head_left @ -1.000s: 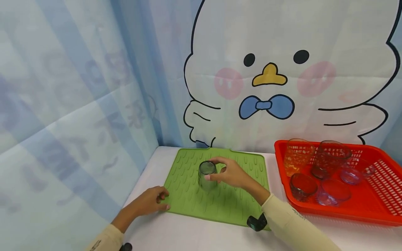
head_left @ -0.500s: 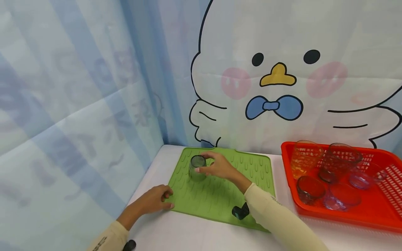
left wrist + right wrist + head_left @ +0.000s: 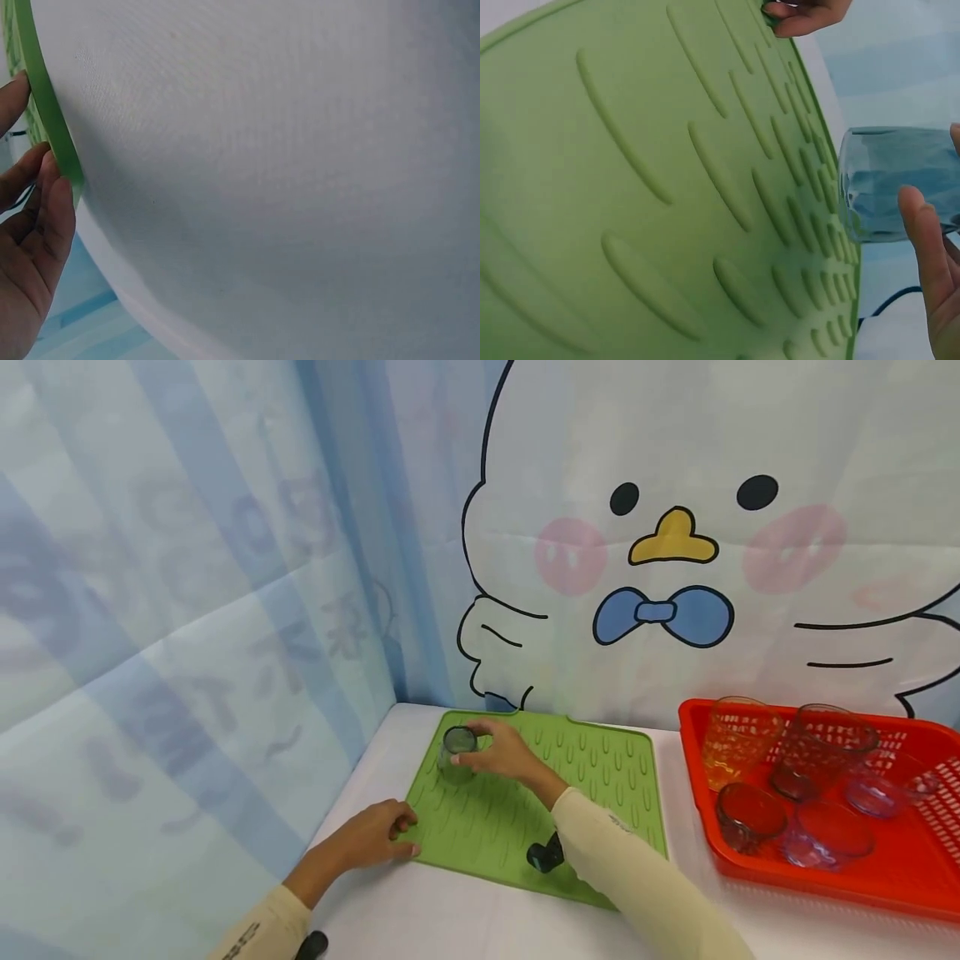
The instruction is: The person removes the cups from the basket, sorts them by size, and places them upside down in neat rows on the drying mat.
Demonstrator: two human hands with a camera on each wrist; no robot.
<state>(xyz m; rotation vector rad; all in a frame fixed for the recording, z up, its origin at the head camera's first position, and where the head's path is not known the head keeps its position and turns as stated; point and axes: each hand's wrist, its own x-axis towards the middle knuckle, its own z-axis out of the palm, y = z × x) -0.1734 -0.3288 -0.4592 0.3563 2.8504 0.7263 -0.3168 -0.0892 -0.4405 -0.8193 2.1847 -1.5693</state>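
Note:
My right hand [image 3: 498, 752] holds a grey-blue tinted drinking glass [image 3: 453, 768] near its upper end, thumb on one side and fingers on the other. The glass is upside down, its rim close to the ridged green drying mat [image 3: 517, 827], near the mat's back left corner. In the right wrist view the faceted wall of the glass [image 3: 877, 180] shows beside the thumb [image 3: 922, 232]. At the mat's front left corner rests my left hand [image 3: 373, 835], fingers loosely bent. Its fingertips [image 3: 61, 199] touch the mat's edge [image 3: 52, 112] in the left wrist view.
A red plastic basket [image 3: 918, 893] stands right of the mat, with several glasses inside, among them an amber glass [image 3: 738, 747] and a purple-tinted glass [image 3: 828, 835]. Curtains [image 3: 187, 635] hang along the left and back of the white table [image 3: 465, 910].
My right hand has carried the glass left and back over the mat towards its back left corner. The left hand stays at the mat's front left corner. The head view has turned slightly left.

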